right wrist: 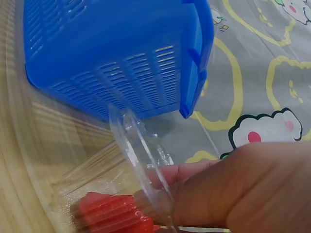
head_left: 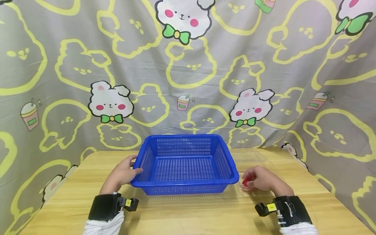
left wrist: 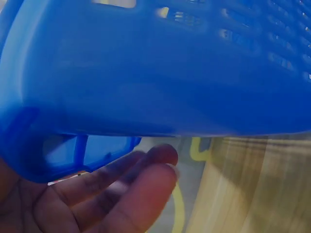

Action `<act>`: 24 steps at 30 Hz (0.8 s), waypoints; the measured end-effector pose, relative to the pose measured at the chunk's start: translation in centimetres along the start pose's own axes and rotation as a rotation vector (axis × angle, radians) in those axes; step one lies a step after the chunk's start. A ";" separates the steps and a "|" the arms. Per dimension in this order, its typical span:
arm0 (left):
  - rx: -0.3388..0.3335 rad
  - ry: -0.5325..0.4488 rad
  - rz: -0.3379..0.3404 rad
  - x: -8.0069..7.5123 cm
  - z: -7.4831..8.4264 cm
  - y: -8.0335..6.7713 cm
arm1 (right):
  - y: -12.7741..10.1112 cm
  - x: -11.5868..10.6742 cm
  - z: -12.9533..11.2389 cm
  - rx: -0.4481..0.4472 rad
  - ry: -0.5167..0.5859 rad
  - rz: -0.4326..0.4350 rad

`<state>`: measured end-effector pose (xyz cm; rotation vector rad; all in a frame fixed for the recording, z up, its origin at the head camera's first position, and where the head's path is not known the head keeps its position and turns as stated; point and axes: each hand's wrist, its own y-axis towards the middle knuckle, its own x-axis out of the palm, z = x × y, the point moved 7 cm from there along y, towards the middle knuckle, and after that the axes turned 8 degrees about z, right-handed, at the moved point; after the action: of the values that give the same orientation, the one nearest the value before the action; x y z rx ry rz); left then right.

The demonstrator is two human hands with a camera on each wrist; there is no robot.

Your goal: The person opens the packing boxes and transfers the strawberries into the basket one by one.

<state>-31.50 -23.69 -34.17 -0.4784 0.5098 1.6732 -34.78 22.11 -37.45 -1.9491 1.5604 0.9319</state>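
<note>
A blue perforated plastic basket stands upright on the table, its inside showing only its grid floor. My left hand is at the basket's left rim, thumb tip overlapping the rim in the head view. In the left wrist view its loosely bent fingers lie beside the rim, with nothing between them. To the right of the basket, my right hand pinches a small red ribbed object between thumb and fingers. A clear plastic container wall crosses in front of these fingers; the red object's far end is hidden.
The wooden table carries the basket and the clear plastic container, whose faint outline stretches behind the right hand. A grey curtain with yellow outlines and white bunnies hangs behind the table and along both sides. Black camera straps circle both wrists.
</note>
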 end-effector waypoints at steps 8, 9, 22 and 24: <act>-0.006 0.044 0.005 -0.1 0.2 -0.2 | 0.1 0.5 0.6 -0.038 -0.010 -0.012; -0.007 0.050 0.005 -0.1 0.2 -0.2 | 0.2 0.5 0.6 -0.044 -0.015 -0.009; 0.005 0.095 0.012 -0.1 0.4 0.1 | 0.4 0.5 0.6 0.000 0.009 0.029; 0.006 0.095 0.011 -0.1 0.4 0.1 | 0.4 0.5 0.7 0.013 0.015 0.031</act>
<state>-31.62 -23.58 -33.79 -0.5537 0.5877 1.6650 -35.20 22.17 -38.25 -1.9324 1.6052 0.9194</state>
